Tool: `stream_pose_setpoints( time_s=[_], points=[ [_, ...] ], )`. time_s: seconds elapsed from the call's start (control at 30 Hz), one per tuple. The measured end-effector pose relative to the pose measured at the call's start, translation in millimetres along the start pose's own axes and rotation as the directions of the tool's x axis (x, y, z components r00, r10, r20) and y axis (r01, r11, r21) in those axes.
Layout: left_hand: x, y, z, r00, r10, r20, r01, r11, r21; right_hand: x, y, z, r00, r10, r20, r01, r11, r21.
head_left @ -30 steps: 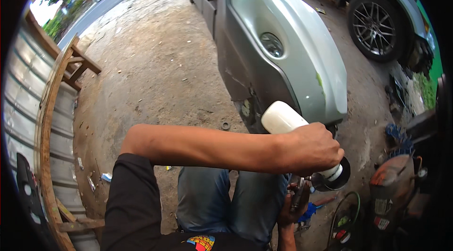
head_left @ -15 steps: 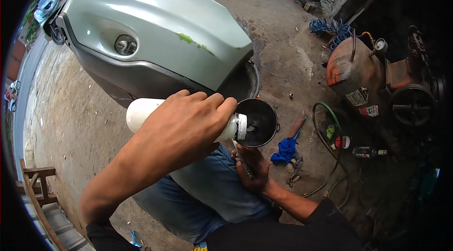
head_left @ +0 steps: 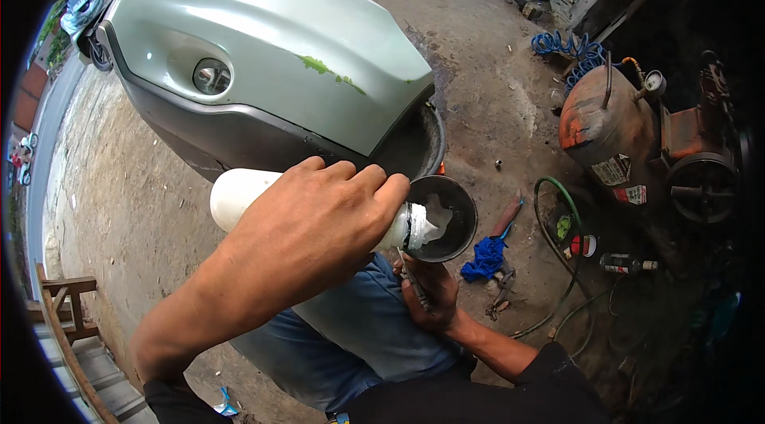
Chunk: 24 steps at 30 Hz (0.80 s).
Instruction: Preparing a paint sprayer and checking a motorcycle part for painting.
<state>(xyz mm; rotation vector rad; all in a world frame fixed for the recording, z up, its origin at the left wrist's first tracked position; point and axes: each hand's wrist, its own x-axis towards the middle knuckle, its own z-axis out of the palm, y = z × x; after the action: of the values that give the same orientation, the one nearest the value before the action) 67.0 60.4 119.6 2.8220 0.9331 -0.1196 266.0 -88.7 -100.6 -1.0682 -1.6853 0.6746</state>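
Observation:
My left hand (head_left: 327, 209) is wrapped over a white plastic bottle (head_left: 237, 191) lying nearly level, its threaded neck at the rim of a round dark cup (head_left: 460, 237). From the mouth a whitish liquid (head_left: 436, 215) runs into the cup. Below the cup, my right hand (head_left: 437, 296) has its fingers closed around a slim grey metal piece (head_left: 414, 287), close to my jeans-covered knee (head_left: 351, 308). The join between that piece and the cup is mostly hidden, so its kind is unclear.
A pale green car bumper (head_left: 279, 33) stands ahead on the dirt floor. To the right are a rusty air compressor (head_left: 598, 117), a blue coiled hose (head_left: 566, 49), a green hose (head_left: 572, 205), a blue cloth (head_left: 484, 260) and a dark bottle (head_left: 623, 263). A wooden bench (head_left: 73, 287) is at lower left.
The bottle's mouth now reaches further over the cup and the liquid stream is broader. In the picture, the cup and right hand sit slightly lower and more right.

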Motion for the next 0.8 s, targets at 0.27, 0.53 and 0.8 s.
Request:
stream_pose_setpoints(
  time_s=[0.27, 0.53, 0.8],
  points=[
    [-1, -3, 13, 0.968, 0.058, -0.244, -0.128, 0.952, -0.278, -7, -1, -4, 1.0, -0.011, -0.025, 0.01, 0.999, -0.046],
    [3, 1, 54, 0.847, -0.037, -0.531, -0.284, 0.812, -0.511, -14, -8, -16, 0.994, -0.071, -0.081, 0.057, 0.986, -0.159],
    [11, -11, 91, 0.719, -0.26, -0.644, -0.375, 0.636, -0.675, 1, -14, -43, 0.989, 0.036, -0.14, -0.053, 0.991, -0.125]
  ],
)
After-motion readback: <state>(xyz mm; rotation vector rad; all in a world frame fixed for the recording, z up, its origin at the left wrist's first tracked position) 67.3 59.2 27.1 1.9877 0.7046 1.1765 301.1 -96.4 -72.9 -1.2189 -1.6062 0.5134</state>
